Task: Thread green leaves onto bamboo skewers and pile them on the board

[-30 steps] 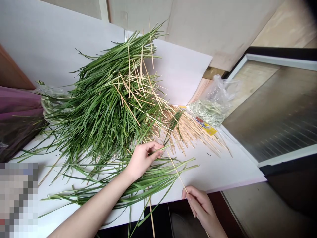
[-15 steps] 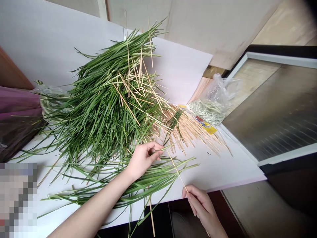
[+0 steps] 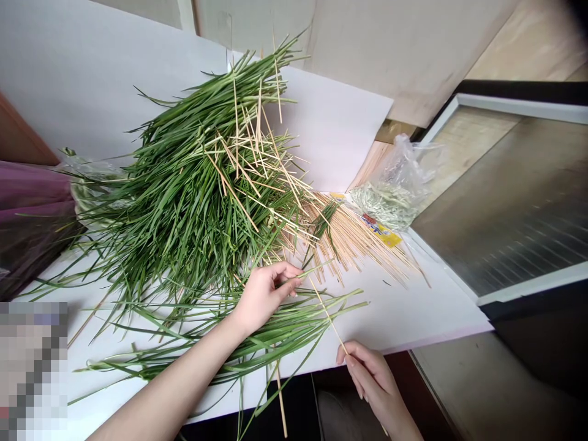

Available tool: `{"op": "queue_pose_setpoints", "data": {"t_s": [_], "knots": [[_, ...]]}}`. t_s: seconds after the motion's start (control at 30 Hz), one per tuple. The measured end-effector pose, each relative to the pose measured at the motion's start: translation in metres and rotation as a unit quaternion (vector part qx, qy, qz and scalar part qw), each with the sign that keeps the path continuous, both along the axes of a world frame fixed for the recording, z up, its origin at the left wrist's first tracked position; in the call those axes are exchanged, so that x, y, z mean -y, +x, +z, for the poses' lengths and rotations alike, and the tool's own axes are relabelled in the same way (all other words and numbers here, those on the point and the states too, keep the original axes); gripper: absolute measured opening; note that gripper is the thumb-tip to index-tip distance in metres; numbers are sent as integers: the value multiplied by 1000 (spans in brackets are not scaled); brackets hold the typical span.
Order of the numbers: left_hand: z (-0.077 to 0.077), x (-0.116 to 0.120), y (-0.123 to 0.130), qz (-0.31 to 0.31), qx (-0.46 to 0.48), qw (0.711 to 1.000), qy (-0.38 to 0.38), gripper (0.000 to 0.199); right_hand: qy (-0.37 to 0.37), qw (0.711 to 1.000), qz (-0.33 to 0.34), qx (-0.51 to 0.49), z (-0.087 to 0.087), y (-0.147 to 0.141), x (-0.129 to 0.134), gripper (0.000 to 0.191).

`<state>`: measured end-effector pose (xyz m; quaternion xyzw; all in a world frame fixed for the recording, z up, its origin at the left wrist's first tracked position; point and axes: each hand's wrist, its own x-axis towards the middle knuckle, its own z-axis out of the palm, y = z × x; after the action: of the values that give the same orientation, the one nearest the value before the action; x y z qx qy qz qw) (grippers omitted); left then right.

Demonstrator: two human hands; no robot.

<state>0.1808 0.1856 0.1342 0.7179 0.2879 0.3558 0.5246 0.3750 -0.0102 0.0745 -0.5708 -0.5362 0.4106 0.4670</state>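
Observation:
My left hand [image 3: 266, 295] pinches thin green grass blades at the near edge of a large heap of long grass [image 3: 184, 208], which has many thin bamboo skewers poking through it. My right hand [image 3: 372, 376] holds a lone bamboo skewer [image 3: 326, 313] near its lower end, and the skewer slants up towards my left fingertips. A looser bunch of grass blades [image 3: 257, 350] lies under my left forearm. To the right of the heap spreads a fan of loose skewers [image 3: 356, 245].
The white board [image 3: 395, 312] under all this ends at a near edge, with a dark gap below. A plastic bag of pale dried grass [image 3: 390, 196] and a yellow-printed packet [image 3: 381, 234] sit beyond the skewers. A purple wrapping [image 3: 32, 214] lies at the left, and a metal-and-glass panel [image 3: 505, 208] stands at the right.
The whole view has drifted slightly as my head moves. Both hands keep nearly the same grip and place, and the grass and skewers have not visibly shifted.

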Motion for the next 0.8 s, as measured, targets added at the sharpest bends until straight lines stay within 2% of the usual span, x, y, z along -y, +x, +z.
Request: {"op": "queue_pose_setpoints", "data": {"t_s": [0.43,0.6,0.67,0.8], "knots": [[0,2,1,7,-38,999,4,18,-2,1000,6,2,-1,1,-1,38],[0,1,-1,4,-49,998,32,16,-7,1000,4,-1,1,1,-1,39],[0,3,-1,-10,-51,997,53,14,-14,1000,-1,-3,2,0,-1,40],[0,9,1,-97,-61,988,100,12,-27,1000,-12,-1,5,-2,-1,42]]}}
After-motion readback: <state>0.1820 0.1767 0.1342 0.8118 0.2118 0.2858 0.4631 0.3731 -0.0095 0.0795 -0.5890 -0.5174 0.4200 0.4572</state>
